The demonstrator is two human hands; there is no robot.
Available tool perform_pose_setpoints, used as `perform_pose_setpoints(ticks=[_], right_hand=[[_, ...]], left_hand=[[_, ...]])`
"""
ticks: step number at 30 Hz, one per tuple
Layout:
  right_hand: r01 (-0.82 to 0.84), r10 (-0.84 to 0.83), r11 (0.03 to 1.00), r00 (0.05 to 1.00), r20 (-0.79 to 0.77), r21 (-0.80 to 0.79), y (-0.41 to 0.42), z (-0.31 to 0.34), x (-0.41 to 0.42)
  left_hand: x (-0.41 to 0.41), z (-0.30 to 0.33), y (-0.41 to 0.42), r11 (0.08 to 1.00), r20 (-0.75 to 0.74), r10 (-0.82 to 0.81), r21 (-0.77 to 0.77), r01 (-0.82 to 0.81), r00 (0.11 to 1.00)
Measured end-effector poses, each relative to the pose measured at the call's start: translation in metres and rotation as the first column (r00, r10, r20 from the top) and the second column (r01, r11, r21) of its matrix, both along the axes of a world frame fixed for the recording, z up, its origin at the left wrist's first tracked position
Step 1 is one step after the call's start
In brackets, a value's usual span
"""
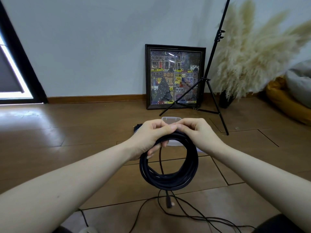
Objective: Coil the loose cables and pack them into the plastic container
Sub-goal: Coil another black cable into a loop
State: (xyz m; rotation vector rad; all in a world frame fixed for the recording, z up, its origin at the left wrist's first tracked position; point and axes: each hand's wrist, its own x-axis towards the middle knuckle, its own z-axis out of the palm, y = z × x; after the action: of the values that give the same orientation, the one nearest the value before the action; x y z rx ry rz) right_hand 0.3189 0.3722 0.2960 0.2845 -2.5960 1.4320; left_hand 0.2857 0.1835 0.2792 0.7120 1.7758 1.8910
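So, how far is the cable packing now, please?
Done: most of one black cable is wound into a coil. In hand: the left hand grips the coil at its top, and the right hand holds it beside the left. Left: the cable's tail and plug hang loose, thin cables lie on the floor, and the coil is not yet in the container behind the hands.

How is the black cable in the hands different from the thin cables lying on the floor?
The coiled black cable is wound into a round bundle, gripped at its top by the left hand and right hand and held above the floor; the thin loose cables lie spread out, uncoiled, on the wooden floor. The coiled one looks thicker. Both are dark.
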Motion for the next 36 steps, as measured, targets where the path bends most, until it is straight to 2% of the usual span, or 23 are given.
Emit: perform_pose_setpoints(ticks=[2, 4, 13, 18, 25, 27, 33, 36], right_hand=[[-0.060, 0.078, 0.985, 0.991, 0.108, -0.163, 0.000, 0.002, 0.002], [-0.094, 0.136, 0.968, 0.976, 0.172, -0.232, 0.001, 0.003, 0.003], [-0.202, 0.225, 0.974, 0.923, 0.312, -0.103, 0.004, 0.000, 0.005], [-0.115, 0.137, 0.989, 0.950, 0.280, -0.092, 0.001, -0.004, 0.001], [-0.130, 0.181, 0.976, 0.928, 0.324, -0.172, 0.007, -0.009, -0.004], [-0.151, 0.191, 0.978, 0.926, 0.325, -0.145, 0.007, -0.009, -0.003], [-0.288, 0.245, 0.953, 0.915, 0.320, 0.093, 0.007, -0.003, 0.004], [-0.290, 0.278, 0.957, 0.920, 0.277, 0.003, 0.004, -0.004, 0.007]], left_hand=[[-0.001, 0.000, 0.000, 0.999, 0.000, 0.038, 0.009, -0.038, 0.999], [-0.002, 0.000, 0.000, 0.997, -0.006, 0.080, -0.002, -0.080, 0.997], [-0.001, 0.001, -0.001, 0.993, 0.021, 0.109, -0.041, -0.108, 0.994], [-0.003, 0.003, 0.001, 0.989, 0.040, 0.137, -0.055, -0.135, 0.990], [-0.004, -0.001, 0.008, 0.981, 0.019, 0.173, -0.089, -0.171, 0.985], [-0.005, -0.002, 0.008, 0.979, 0.028, 0.186, -0.090, -0.183, 0.982], [-0.005, -0.003, 0.002, 0.985, 0.112, 0.152, -0.097, -0.141, 0.982], [-0.005, 0.000, 0.002, 0.985, 0.108, 0.151, -0.102, -0.140, 0.983]])
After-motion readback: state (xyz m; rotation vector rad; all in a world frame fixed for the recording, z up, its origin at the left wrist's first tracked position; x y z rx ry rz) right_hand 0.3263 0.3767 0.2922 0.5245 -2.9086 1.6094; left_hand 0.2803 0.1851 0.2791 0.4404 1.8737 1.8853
